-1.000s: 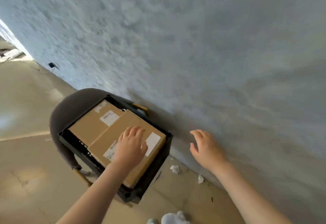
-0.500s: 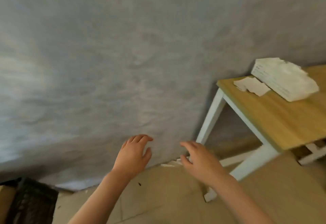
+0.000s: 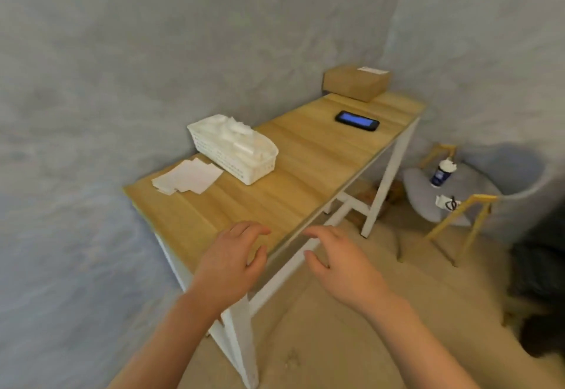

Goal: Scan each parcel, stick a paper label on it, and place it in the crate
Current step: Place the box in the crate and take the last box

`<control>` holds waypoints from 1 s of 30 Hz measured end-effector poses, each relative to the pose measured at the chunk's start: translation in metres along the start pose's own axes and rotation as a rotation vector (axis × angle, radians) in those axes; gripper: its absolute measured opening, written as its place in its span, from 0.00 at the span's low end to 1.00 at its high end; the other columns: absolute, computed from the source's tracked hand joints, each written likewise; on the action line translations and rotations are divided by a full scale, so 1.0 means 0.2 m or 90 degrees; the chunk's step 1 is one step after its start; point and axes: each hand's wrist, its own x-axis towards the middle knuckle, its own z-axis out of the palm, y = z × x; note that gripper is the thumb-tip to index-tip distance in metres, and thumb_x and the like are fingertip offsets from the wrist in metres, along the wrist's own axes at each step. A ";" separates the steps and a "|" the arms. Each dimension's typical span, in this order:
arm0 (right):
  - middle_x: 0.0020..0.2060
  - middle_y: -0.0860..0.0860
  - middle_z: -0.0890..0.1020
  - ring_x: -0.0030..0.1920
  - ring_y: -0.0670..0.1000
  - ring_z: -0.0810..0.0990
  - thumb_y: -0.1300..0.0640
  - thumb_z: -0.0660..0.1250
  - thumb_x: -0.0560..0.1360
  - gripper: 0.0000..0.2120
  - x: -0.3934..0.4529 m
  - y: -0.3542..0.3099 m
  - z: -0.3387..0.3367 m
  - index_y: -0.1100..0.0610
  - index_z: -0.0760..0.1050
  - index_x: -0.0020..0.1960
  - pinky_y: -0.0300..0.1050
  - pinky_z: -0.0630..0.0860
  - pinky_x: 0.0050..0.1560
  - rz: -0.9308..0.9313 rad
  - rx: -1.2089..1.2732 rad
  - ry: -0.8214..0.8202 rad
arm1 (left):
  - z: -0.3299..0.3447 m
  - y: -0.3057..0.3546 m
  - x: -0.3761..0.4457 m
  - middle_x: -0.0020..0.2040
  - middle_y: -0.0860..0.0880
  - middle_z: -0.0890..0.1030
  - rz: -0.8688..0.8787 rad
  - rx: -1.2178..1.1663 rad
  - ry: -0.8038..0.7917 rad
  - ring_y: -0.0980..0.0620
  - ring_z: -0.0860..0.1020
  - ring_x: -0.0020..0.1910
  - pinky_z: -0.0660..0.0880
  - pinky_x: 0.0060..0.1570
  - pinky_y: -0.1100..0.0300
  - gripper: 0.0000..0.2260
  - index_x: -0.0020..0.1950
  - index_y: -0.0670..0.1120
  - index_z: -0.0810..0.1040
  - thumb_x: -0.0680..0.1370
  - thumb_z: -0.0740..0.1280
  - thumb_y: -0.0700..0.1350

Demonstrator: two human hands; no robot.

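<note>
A brown cardboard parcel [image 3: 356,85] with a white sticker on top sits at the far end of the wooden table [image 3: 290,174]. A black phone [image 3: 357,120] with a lit blue screen lies just in front of it. Loose white paper labels [image 3: 186,177] lie at the table's near left, beside a white plastic basket [image 3: 234,151] full of white bits. My left hand [image 3: 232,261] hovers over the table's near corner, fingers loosely spread, holding nothing. My right hand [image 3: 339,261] hangs just past the table's edge, also relaxed and bare. The crate is out of view.
A grey chair [image 3: 477,192] with yellow legs stands to the right of the table, carrying a bottle [image 3: 441,173] and a small white item. A dark shape fills the far right edge. Grey walls close in on the left and behind; the floor is beige.
My view swung right from the crate with parcels on a chair to the table. My left hand left the parcel in the crate; both hands now hover near the table's near end.
</note>
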 end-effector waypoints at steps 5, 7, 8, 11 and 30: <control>0.66 0.46 0.74 0.63 0.46 0.74 0.48 0.59 0.81 0.19 0.31 0.52 -0.29 0.48 0.67 0.71 0.42 0.73 0.61 0.068 -0.005 0.029 | 0.30 0.21 0.62 0.62 0.56 0.77 0.051 -0.026 -0.004 0.57 0.73 0.62 0.72 0.62 0.57 0.13 0.65 0.54 0.76 0.80 0.64 0.47; 0.66 0.46 0.74 0.62 0.46 0.75 0.48 0.60 0.80 0.19 0.39 0.72 -0.40 0.48 0.68 0.71 0.42 0.73 0.60 0.103 -0.001 0.038 | 0.42 0.31 0.86 0.62 0.57 0.77 0.067 -0.027 -0.020 0.57 0.73 0.62 0.73 0.62 0.57 0.14 0.65 0.54 0.76 0.80 0.64 0.46; 0.66 0.46 0.74 0.62 0.46 0.75 0.49 0.60 0.80 0.19 0.42 0.83 -0.46 0.48 0.68 0.71 0.41 0.72 0.60 0.117 0.000 0.044 | 0.48 0.37 0.97 0.61 0.57 0.77 0.074 -0.030 -0.027 0.58 0.73 0.62 0.73 0.62 0.56 0.14 0.65 0.54 0.76 0.80 0.65 0.46; 0.64 0.45 0.75 0.64 0.46 0.73 0.50 0.61 0.80 0.18 0.55 1.15 -0.63 0.48 0.69 0.69 0.40 0.71 0.62 0.155 -0.001 0.063 | 0.66 0.54 1.30 0.61 0.58 0.77 0.101 -0.032 -0.047 0.58 0.73 0.62 0.72 0.61 0.59 0.14 0.65 0.54 0.75 0.80 0.64 0.46; 0.65 0.44 0.73 0.64 0.44 0.72 0.49 0.62 0.80 0.20 1.81 2.84 -1.40 0.46 0.66 0.71 0.40 0.71 0.63 0.131 0.065 0.028 | 1.56 1.25 2.98 0.61 0.62 0.74 -0.065 -0.129 0.025 0.65 0.69 0.61 0.68 0.60 0.66 0.13 0.64 0.56 0.76 0.80 0.65 0.48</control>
